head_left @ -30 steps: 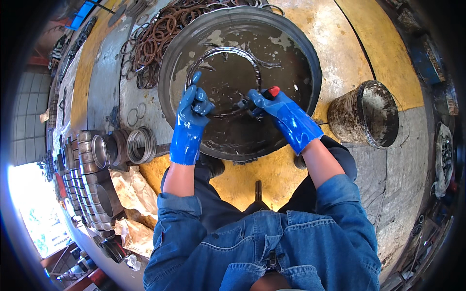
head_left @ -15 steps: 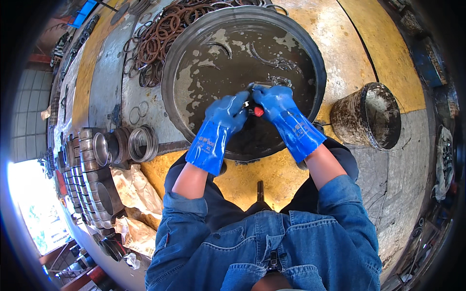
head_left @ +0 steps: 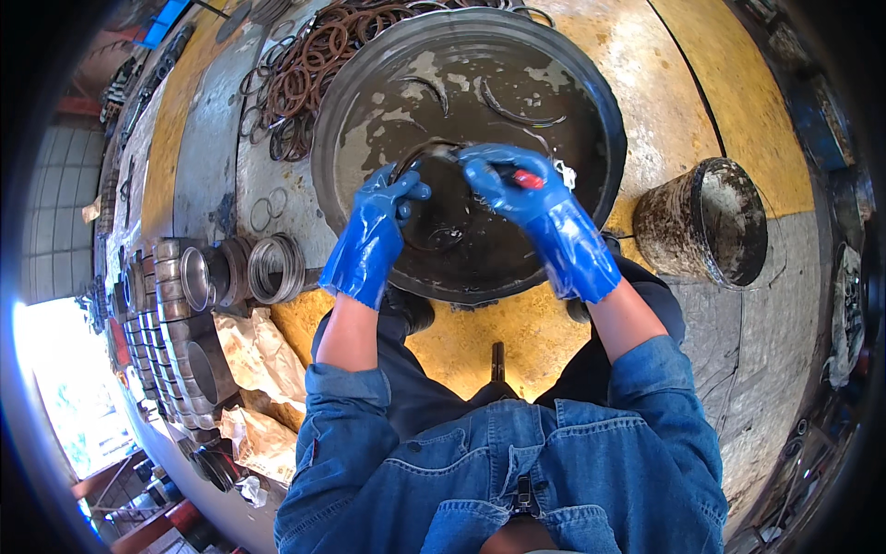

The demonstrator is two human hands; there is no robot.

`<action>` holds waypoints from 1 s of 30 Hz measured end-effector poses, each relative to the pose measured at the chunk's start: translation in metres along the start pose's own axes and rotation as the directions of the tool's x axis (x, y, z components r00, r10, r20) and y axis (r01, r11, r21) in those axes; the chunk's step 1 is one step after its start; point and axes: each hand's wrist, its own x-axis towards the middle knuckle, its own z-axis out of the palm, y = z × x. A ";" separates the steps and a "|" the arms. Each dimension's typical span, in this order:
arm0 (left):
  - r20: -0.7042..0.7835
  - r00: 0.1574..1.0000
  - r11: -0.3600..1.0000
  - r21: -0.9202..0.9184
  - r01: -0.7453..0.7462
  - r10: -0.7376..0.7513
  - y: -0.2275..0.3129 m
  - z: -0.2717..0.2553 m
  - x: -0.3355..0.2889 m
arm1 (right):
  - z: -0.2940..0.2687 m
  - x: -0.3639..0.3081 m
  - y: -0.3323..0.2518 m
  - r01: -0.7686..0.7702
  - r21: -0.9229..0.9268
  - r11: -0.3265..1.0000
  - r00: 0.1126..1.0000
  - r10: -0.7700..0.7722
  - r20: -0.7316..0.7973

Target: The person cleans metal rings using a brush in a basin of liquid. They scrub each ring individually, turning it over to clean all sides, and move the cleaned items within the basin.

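Note:
Both my hands wear wet blue rubber gloves, above a wide round metal basin [head_left: 325, 175] of murky dark liquid. My left hand [head_left: 386, 198] is closed on the edge of a dark metal ring [head_left: 402, 162], tilted over the liquid. Closed around a red-ended hand tool [head_left: 528, 179], my right hand [head_left: 512, 189] is at the ring's far side. The tool's working end is blurred and partly hidden, so its kind is unclear. Curved ring edges [head_left: 517, 118] break the liquid's surface farther back.
A heap of rusty rings [head_left: 305, 78] lies left beyond the basin. At right, a stained bucket [head_left: 669, 222] lies tipped, its opening facing right. Stacked metal rings [head_left: 175, 323] and crumpled brown paper [head_left: 263, 355] are at left. Thin loose rings [head_left: 268, 210] lie beside the basin.
My hands have moved apart, the left one leftward and the right one slightly right and away. The held ring now shows between them, and the red tool end has shifted right.

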 end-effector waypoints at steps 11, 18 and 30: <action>-0.018 0.997 0.968 -0.239 -0.081 0.079 -0.001 0.014 -0.015 | -0.004 0.000 0.006 -0.316 0.092 0.944 0.891 0.329 -0.313; -0.102 0.974 0.949 -0.223 -0.222 0.204 -0.007 0.013 -0.007 | -0.007 -0.032 0.021 -0.588 0.381 0.713 0.731 0.670 -0.126; 0.007 0.973 0.973 0.030 -0.230 0.230 0.001 0.018 -0.016 | -0.012 0.009 0.034 0.406 -0.794 0.453 0.911 -0.275 0.308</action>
